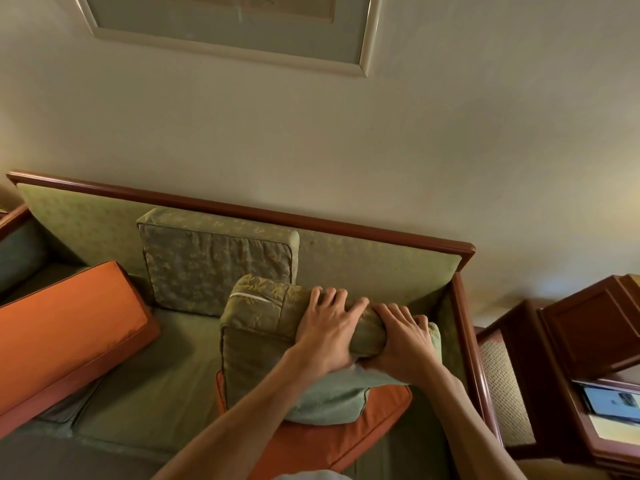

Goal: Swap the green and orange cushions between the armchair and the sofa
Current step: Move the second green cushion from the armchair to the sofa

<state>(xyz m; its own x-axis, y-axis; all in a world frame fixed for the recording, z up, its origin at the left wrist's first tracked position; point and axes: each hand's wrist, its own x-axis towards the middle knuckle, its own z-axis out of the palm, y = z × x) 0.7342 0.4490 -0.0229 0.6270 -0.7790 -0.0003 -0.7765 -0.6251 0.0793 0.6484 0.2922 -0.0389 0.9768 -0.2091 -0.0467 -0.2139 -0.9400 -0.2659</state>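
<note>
A framed picture point(221, 26) hangs on the pale wall point(450, 133). At the right stands a dark wooden side cabinet point(588, 327), with printed cards point(613, 401) lying on its lower shelf.

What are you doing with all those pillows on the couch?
A person is holding a green cushion by its top edge, with the left hand and the right hand side by side. It stands on an orange cushion lying flat on the sofa seat. Another green cushion leans against the sofa back, and a second orange cushion lies tilted at the left end.
</note>
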